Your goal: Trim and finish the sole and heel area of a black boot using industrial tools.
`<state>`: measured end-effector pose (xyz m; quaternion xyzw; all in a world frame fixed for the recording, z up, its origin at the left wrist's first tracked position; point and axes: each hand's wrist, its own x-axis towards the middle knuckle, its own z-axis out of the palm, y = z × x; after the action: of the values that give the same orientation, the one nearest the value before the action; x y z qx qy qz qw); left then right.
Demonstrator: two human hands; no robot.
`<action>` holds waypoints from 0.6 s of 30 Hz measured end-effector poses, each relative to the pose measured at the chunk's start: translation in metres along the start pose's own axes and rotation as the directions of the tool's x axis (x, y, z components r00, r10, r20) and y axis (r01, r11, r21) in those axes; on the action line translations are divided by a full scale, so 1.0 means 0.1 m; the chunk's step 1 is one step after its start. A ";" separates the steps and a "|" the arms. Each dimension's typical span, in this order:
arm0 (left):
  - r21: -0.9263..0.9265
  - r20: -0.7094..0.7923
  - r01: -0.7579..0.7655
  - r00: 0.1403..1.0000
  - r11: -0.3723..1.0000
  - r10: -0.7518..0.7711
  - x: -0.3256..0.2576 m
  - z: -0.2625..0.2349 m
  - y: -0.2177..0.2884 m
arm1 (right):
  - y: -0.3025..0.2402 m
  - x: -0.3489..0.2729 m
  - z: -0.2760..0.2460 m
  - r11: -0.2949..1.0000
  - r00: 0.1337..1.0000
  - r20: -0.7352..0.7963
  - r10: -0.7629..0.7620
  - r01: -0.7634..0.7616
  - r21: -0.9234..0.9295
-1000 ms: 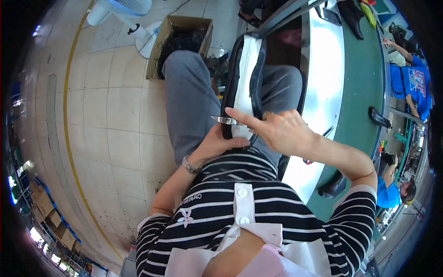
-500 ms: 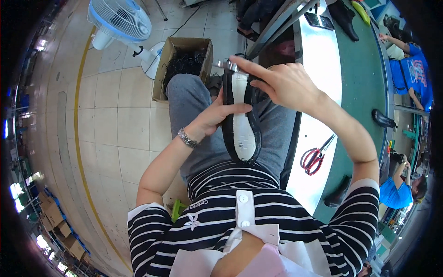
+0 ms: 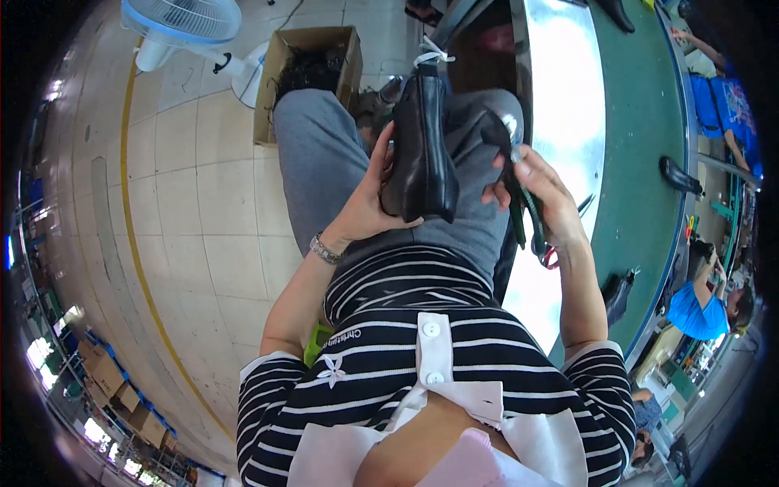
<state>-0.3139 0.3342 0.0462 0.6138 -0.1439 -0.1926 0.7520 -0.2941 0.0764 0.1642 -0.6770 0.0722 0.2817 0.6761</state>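
My left hand [image 3: 369, 199] is wrapped round a black leather shoe [image 3: 430, 154] above my lap. Its smooth upper faces me, and the sole is out of sight. A white string [image 3: 434, 55] is tied at the shoe's far end. Off to the right of the shoe, my right hand [image 3: 545, 191] grips a pair of pincers [image 3: 519, 215] with long dark handles hanging down and a shiny metal head. The pincers are apart from the shoe. Behind the right hand, only a bit of the red-handled scissors [image 3: 553, 258] shows on the metal ledge.
A bright metal ledge [image 3: 564, 81] and a green belt [image 3: 641, 122] run along my right, bearing black shoes [image 3: 680, 176]. Ahead on the left stand a cardboard box [image 3: 349, 81] of black scraps and a fan [image 3: 182, 20]. People in blue [image 3: 699, 312] work at the far right.
The shoe has been turned over from sole up to upper showing. My right hand has drawn the pincers away from the shoe's far end, to the right and nearer me.
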 end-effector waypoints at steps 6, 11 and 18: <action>-0.083 0.020 0.104 0.994 0.991 -0.103 -0.24 0.10 -0.24 | 0.30 -0.17 0.06 0.998 0.945 0.322 0.063 -0.068 0.004; -0.034 0.032 0.099 0.995 0.995 -0.098 -0.30 0.12 -0.32 | 0.23 -0.22 0.15 0.963 0.908 0.323 0.268 -0.265 -0.054; 0.167 0.075 0.018 0.997 0.986 -0.031 -0.32 0.23 -0.34 | 0.11 -0.28 0.08 0.897 0.848 0.297 0.439 -0.395 -0.196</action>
<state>-0.3563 0.3228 0.0185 0.6682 -0.1807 -0.2128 0.6896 -0.3249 0.0756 0.1680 -0.6292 0.0840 0.5363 0.5562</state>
